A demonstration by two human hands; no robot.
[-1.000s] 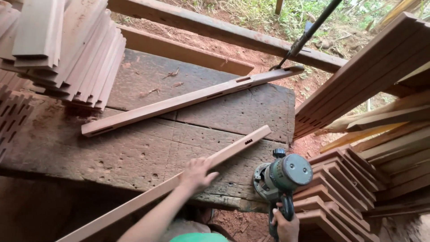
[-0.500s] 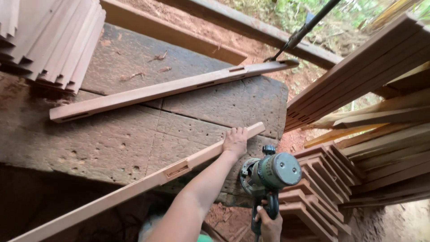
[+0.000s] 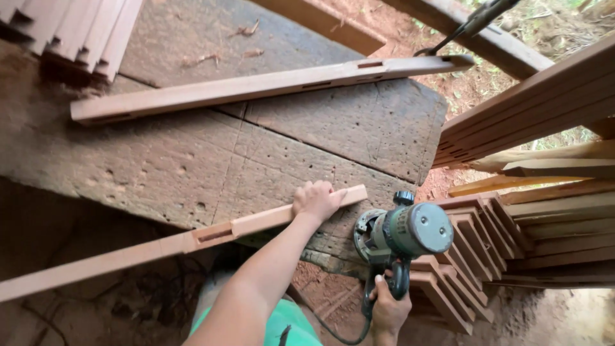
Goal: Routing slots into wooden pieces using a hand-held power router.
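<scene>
My left hand [image 3: 315, 200] grips the far end of a long reddish wooden rail [image 3: 160, 244] with a slot cut in it. The rail lies slanted over the near edge of a rough, weathered wooden workbench [image 3: 269, 154]. My right hand [image 3: 389, 311] holds the handle of a green and grey electric router [image 3: 403, 232], which hangs just past the bench's near right corner, beside the rail's end. A second slotted rail [image 3: 269, 86] lies across the bench farther back, away from both hands.
Stacks of cut wooden pieces stand at the top left [image 3: 83, 32] and along the right side [image 3: 532, 122], with a stepped pile [image 3: 487, 237] under the router. A dark cord [image 3: 461, 29] hangs at the upper right. Red soil lies beyond the bench.
My left hand has slid along the rail toward its right end and the rail has shifted right. The router has come closer to the rail's end.
</scene>
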